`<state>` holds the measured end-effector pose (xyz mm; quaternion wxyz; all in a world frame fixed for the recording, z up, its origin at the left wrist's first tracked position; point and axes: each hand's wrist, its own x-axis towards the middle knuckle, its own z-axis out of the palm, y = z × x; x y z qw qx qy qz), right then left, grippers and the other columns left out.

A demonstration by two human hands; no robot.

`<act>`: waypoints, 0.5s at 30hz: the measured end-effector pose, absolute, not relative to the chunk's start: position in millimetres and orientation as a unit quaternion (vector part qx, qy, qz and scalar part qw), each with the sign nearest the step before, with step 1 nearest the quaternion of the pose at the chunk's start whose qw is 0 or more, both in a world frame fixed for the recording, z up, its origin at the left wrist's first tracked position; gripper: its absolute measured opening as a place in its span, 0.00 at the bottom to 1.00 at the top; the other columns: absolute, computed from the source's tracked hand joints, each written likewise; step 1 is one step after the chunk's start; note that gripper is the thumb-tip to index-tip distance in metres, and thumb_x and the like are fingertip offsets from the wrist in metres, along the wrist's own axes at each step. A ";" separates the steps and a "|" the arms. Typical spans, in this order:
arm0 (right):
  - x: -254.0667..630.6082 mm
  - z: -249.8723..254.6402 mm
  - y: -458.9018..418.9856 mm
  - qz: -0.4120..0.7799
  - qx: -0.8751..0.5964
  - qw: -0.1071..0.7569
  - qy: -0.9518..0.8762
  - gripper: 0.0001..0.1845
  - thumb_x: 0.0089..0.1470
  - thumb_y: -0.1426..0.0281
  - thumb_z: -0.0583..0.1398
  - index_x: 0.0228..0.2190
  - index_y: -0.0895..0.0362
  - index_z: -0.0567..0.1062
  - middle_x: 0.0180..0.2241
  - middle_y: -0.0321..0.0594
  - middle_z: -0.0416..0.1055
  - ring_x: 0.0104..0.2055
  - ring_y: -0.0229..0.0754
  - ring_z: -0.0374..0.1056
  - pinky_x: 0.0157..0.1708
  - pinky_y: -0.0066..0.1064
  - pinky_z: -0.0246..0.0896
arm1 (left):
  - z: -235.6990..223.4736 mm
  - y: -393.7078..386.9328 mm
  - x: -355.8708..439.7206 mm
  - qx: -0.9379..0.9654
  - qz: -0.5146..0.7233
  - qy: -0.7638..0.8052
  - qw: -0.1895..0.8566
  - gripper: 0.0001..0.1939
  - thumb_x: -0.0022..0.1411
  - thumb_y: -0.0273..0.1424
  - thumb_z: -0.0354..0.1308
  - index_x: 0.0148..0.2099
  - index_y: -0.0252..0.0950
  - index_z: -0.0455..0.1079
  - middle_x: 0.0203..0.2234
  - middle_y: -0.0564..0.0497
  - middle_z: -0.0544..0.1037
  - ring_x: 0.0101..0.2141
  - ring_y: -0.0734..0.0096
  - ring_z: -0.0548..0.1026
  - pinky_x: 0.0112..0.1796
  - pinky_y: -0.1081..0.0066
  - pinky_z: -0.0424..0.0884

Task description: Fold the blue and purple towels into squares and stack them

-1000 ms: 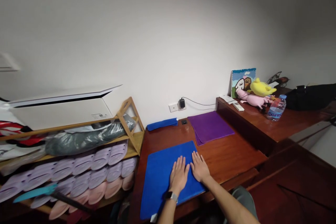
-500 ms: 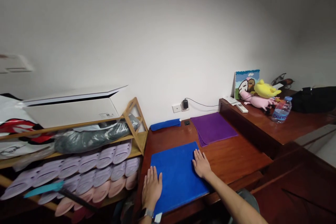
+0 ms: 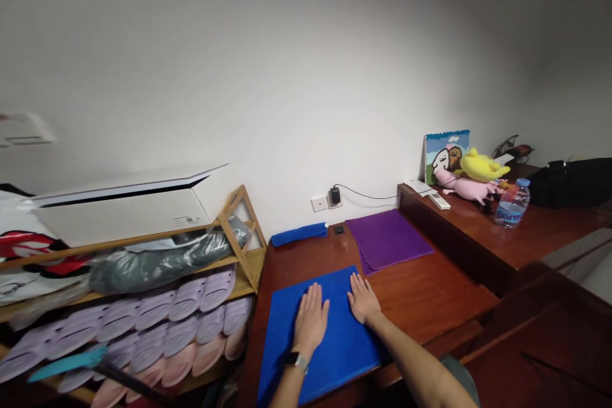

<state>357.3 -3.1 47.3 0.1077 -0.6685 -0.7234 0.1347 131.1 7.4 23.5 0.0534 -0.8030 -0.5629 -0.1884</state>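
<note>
A blue cloth (image 3: 338, 357) is spread out on the brown wooden desk (image 3: 421, 296). My left hand (image 3: 311, 320), with a watch on its wrist, lies flat on the middle of the cloth, fingers stretched out. Along the cloth's right edge rests my right hand (image 3: 363, 301), also flat with its fingers extended. Neither hand grips anything. Behind them, a folded purple cloth (image 3: 389, 240) lies at the back right of the desk. A narrow folded blue cloth (image 3: 299, 234) sits against the wall at the back left.
Left of the desk stands a wooden rack (image 3: 243, 236) with several slippers (image 3: 157, 309) and a white box (image 3: 129, 210). On the raised surface at right are a water bottle (image 3: 511, 205), plush toys (image 3: 471, 186), a remote (image 3: 439, 201) and a black bag (image 3: 574, 183). A charger (image 3: 335, 195) is plugged into the wall.
My left hand has moved right, from the cloth's left edge onto its middle. My right hand stays at the right edge. The view has shifted slightly.
</note>
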 end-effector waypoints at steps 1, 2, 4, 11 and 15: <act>357.4 47.5 -3.1 0.135 -0.668 0.107 -0.724 0.39 0.74 0.59 0.37 0.76 0.68 0.48 0.78 0.47 0.38 0.81 0.48 0.34 0.78 0.45 0.30 | 26.9 11.4 153.9 -0.819 -0.178 -0.545 0.034 0.34 0.78 0.42 0.36 0.77 0.31 0.57 0.75 0.40 0.62 0.74 0.54 0.60 0.73 0.48 0.60; 357.7 47.7 -3.1 0.135 -0.666 0.107 -0.726 0.39 0.74 0.60 0.37 0.76 0.68 0.48 0.78 0.47 0.38 0.81 0.48 0.34 0.78 0.45 0.30 | 28.7 15.0 173.4 -0.832 -0.164 -0.530 0.009 0.34 0.78 0.43 0.36 0.78 0.33 0.56 0.75 0.41 0.61 0.75 0.56 0.59 0.73 0.51 0.59; 358.2 48.1 -3.3 0.135 -0.664 0.107 -0.728 0.39 0.74 0.60 0.38 0.76 0.68 0.48 0.78 0.47 0.38 0.81 0.48 0.34 0.78 0.45 0.30 | 28.8 20.6 196.2 -0.842 -0.145 -0.519 -0.019 0.33 0.78 0.43 0.36 0.78 0.38 0.57 0.75 0.45 0.61 0.74 0.59 0.59 0.73 0.57 0.59; 357.5 43.1 -2.2 0.125 -0.672 0.104 -0.722 0.39 0.74 0.59 0.37 0.77 0.65 0.47 0.78 0.44 0.38 0.81 0.46 0.35 0.78 0.44 0.32 | 30.8 24.0 94.4 -0.759 -0.113 -0.641 -0.020 0.36 0.77 0.42 0.37 0.76 0.26 0.58 0.74 0.35 0.60 0.74 0.47 0.60 0.72 0.42 0.57; 356.8 41.2 -2.7 0.112 -0.676 0.094 -0.722 0.38 0.74 0.58 0.37 0.76 0.65 0.48 0.78 0.45 0.39 0.81 0.47 0.34 0.78 0.46 0.29 | 31.7 17.4 30.9 -0.707 -0.101 -0.699 -0.003 0.35 0.77 0.38 0.36 0.76 0.21 0.54 0.75 0.32 0.56 0.75 0.47 0.56 0.74 0.45 0.53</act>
